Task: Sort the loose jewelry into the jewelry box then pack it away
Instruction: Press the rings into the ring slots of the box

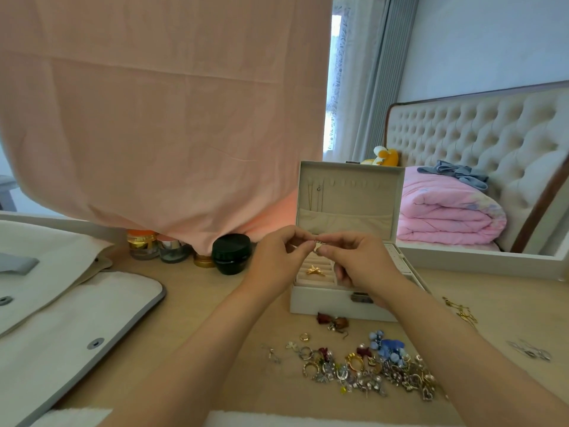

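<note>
Loose jewelry (369,368) lies heaped on the near table (200,303), while beyond it the left hand (277,260) and right hand (360,263) together pinch one small piece (317,245) above the open white jewelry box (323,303) just behind the heap.

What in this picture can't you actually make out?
All in the head view:
- The piece pinched by the left hand and right hand: too small, and fingertips cover it.
- The box: its tray is partly hidden by the right hand.
- The jars: partly covered by the cloth.
- The pile: tangled, its items too small to count.
</note>
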A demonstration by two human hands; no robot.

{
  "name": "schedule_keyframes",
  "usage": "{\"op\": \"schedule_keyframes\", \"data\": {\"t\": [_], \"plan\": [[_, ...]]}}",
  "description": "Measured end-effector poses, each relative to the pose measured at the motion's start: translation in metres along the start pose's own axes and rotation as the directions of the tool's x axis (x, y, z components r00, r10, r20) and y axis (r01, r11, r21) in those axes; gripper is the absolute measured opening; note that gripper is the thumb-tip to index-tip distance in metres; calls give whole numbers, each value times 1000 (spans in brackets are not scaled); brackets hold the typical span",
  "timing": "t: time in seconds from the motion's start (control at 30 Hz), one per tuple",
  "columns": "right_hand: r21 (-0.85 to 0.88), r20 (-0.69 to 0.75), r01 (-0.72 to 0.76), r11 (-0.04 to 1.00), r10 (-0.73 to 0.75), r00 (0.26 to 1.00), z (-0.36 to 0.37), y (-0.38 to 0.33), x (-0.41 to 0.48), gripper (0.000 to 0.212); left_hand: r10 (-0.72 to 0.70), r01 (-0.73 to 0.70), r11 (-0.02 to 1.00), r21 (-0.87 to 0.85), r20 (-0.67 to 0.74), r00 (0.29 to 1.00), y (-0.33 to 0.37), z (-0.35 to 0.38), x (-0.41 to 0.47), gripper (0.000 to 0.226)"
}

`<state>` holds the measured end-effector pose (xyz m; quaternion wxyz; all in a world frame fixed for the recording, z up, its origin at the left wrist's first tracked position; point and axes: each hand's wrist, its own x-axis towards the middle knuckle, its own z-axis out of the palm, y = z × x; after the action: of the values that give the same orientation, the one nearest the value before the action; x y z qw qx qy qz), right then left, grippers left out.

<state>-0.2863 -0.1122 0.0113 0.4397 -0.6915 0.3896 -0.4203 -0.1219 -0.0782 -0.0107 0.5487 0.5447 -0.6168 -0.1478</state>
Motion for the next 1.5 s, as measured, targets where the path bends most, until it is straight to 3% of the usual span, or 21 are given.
{"op": "schedule_keyframes", "data": {"t": [0.17, 0.27, 0.4, 0.47, 0.53, 0.63, 0.7, 0.87, 1.0, 1.27, 1.5], "plan": [[58, -92, -32, 998, 37, 995, 4, -2, 28, 12, -41, 25, 994, -110, -150, 988, -3, 6, 16, 5], [47, -60, -41, 998, 44, 997, 9, 0, 37, 6, -62, 37, 991, -126, -202, 977, -10, 8, 17, 2], [-39, -30, -28, 999, 27, 999, 10, 4, 40, 13, -88, 65, 992, -109, -213, 973, -24, 6, 17, 2], [-109, -41, 12, 994, -16, 999, 6, 5, 42, 12, -76, 68, 996, -53, -151, 986, -27, 5, 16, 3], [-205, -64, 69, 976, -84, 994, 0, 9, 43, 11, -30, 42, 987, 154, -85, 996, -29, 3, 13, 6], [-504, -2, 119, 856, -139, 990, -3, 18, 44, 13, 83, -86, 887, 455, 25, 996, -30, -1, 6, 18], [-630, 72, 153, 761, -139, 988, -1, 22, 43, 11, 99, -121, 879, 460, 71, 993, -32, -2, 2, 24], [-762, 171, 259, 594, -200, 965, 3, 20, 41, 11, 131, -178, 893, 413, 139, 982, -34, -1, -4, 28], [-706, 161, 212, 676, -138, 977, -3, 23, 43, 21, 130, -195, 884, 425, 178, 975, -37, -1, -6, 32], [-695, 164, 197, 692, -114, 980, -2, 24, 41, 6, 144, -243, 860, 448, 244, 959, -38, -2, -6, 36], [-691, 228, 241, 682, -110, 967, -6, 17, 38, 31, 159, -265, 857, 441, 263, 952, -39, -2, -8, 39]]}}
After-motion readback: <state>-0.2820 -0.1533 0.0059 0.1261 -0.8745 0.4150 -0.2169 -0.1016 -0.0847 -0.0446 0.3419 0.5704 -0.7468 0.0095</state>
